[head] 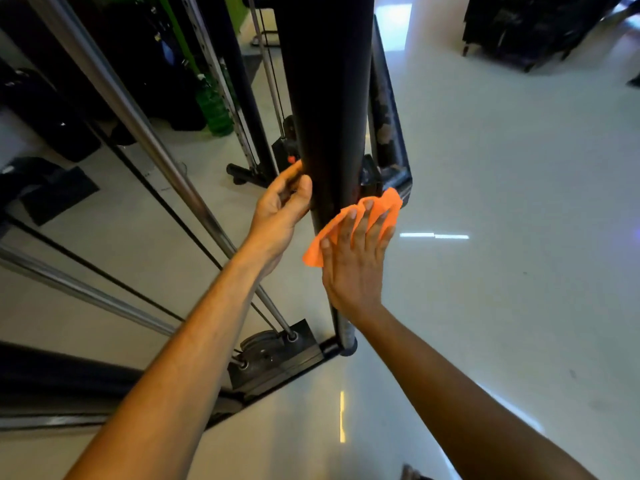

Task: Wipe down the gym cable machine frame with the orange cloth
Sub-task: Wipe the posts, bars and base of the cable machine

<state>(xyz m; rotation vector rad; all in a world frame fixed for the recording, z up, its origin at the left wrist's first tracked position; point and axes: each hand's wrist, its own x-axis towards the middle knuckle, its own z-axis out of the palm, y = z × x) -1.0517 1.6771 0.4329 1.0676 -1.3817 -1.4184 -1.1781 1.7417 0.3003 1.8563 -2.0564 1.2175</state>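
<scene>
**Operator:** While I've got the head view up, here's where things sit. My right hand (353, 261) has its fingers straight and spread, pressing the thin orange cleaning cloth (349, 225) flat against the near face of the thick black upright post of the cable machine frame (327, 109), roughly midway down the part I can see.

**Partner:** How will that cloth behave?

**Operator:** Soft, light and floppy, I'd judge. It's bunched and folding under my palm, with one corner sticking out lower left and another upper right. It won't hold a shape, so a flat palm across its middle looks the sensible way to drive it, otherwise it could ride up or slip off the smooth painted steel.

**Partner:** And the post itself?

**Operator:** Rigid, and fixed at the black base rail on the floor (304, 358). It shouldn't budge under pressure.

**Partner:** Your other hand?

**Operator:** My left hand (282, 209) is on the left side of the same post, a little higher, fingers curled around its edge and thumb near the front, bracing. It has no cloth.

**Partner:** Anything close by?

**Operator:** Two chrome guide rods (145, 133) slant down on the left to the dark weight stack block (273, 358). A green bottle (214, 109) stands further back.
</scene>
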